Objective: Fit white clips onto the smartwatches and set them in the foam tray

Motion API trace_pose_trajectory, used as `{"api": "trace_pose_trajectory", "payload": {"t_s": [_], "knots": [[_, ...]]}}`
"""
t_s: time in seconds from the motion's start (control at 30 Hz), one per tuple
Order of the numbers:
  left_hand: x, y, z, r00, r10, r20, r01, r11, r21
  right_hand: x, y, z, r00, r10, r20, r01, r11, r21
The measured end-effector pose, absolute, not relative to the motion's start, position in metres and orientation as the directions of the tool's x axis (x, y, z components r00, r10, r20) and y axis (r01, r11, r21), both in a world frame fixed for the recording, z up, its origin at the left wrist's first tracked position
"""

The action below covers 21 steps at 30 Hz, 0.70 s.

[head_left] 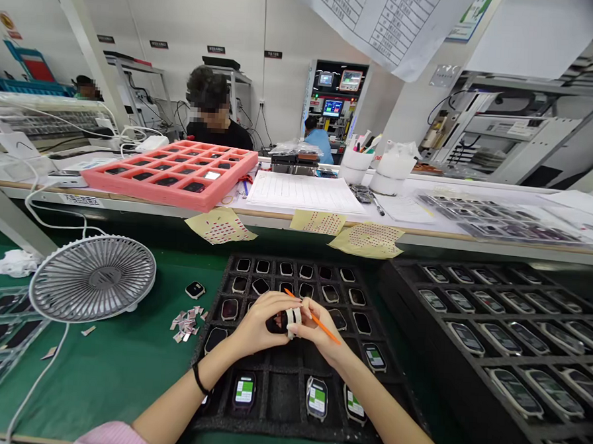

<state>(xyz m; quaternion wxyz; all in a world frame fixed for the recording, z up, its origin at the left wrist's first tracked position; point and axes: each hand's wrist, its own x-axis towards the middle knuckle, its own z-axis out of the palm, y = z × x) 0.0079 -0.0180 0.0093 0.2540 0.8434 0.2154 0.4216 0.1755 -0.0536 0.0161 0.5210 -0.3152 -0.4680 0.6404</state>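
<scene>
Over the black foam compartment tray (pixel 281 395), the left hand (pixel 260 323) grasps a small dark-and-silver watch-like piece (pixel 290 322), the right hand (pixel 320 330) fingering its right side while gripping a slender orange stick (pixel 328 331); apparently close handwork, calling for steady support.

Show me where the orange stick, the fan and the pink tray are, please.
Orange stick (pixel 326 329): head view, on the lower stretch of its shaft.
Fan (pixel 103 278): head view, on the middle of its round front.
Pink tray (pixel 151 192): head view, on its front wall.
</scene>
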Motion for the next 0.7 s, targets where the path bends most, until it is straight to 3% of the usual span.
{"api": "trace_pose_trajectory", "payload": {"t_s": [0.7], "knots": [[0.0092,-0.0170,0.0073,0.535,0.616,0.579,0.163,-0.747,0.644,0.1740,-0.0536,0.0143,-0.216,0.976,0.020,-0.350,-0.059,-0.935]]}}
